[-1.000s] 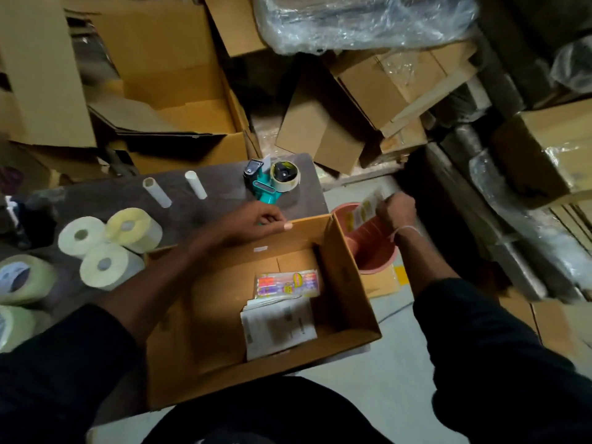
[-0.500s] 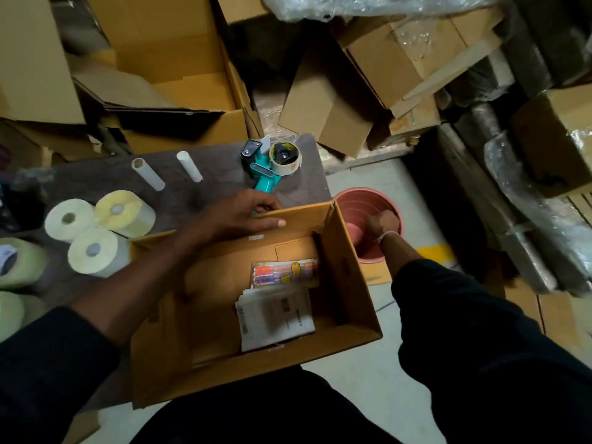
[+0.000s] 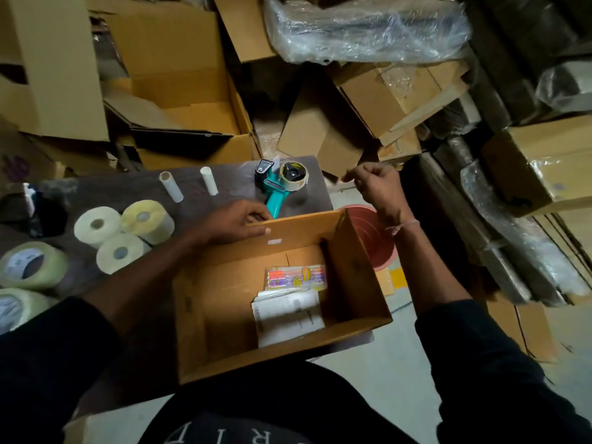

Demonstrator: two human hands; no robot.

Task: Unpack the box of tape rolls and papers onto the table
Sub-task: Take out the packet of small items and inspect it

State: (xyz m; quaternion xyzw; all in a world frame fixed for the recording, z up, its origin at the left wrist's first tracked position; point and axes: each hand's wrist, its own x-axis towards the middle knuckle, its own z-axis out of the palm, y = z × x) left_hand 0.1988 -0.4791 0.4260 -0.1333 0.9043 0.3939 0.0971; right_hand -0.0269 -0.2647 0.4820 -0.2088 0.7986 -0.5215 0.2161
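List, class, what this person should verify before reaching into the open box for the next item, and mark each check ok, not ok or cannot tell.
1. Box steadied: left hand holds its far rim. Ok.
2. Right hand free: raised above the pink bin, fingers curled; whether they pinch a scrap is unclear. Cannot tell.
3. Items within reach: pen pack and papers lie uncovered on the box floor. Ok.
4. Bare table to set them on: some shows by the two white tubes. Ok.
5. Box unpacked: pens and papers are inside. Not ok.
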